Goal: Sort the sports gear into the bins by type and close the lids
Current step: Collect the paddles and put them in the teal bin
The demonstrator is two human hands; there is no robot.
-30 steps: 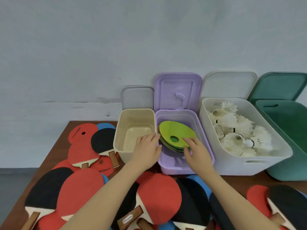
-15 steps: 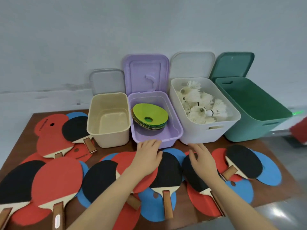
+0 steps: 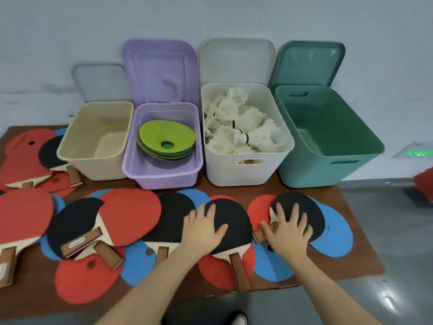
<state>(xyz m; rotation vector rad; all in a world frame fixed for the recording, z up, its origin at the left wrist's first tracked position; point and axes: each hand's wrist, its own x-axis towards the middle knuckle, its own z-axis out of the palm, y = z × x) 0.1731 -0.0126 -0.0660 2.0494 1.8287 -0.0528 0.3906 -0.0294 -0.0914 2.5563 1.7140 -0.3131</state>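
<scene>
Several table tennis paddles and loose red and blue rubber sheets lie on the brown table point(image 3: 346, 202). My left hand point(image 3: 201, 228) rests flat, fingers spread, on a black-faced paddle point(image 3: 234, 224). My right hand point(image 3: 288, 228) lies flat on another black paddle point(image 3: 304, 212) near the table's right end. Behind stand four open bins: an empty beige bin point(image 3: 77, 156), a purple bin point(image 3: 164, 174) with stacked green discs point(image 3: 167, 139), a white bin point(image 3: 243, 170) of shuttlecocks point(image 3: 239, 130), and an empty green bin point(image 3: 328, 167).
All four lids stand upright against the grey wall behind their bins. More paddles point(image 3: 77, 224) and red sheets point(image 3: 23, 165) crowd the table's left half. The table's right edge drops to a grey floor point(image 3: 398, 231), with a red object point(image 3: 425, 184) at the frame's right edge.
Both hands came back from the purple bin down to the paddles and moved right. The view has swung right and down, bringing the green bin fully in.
</scene>
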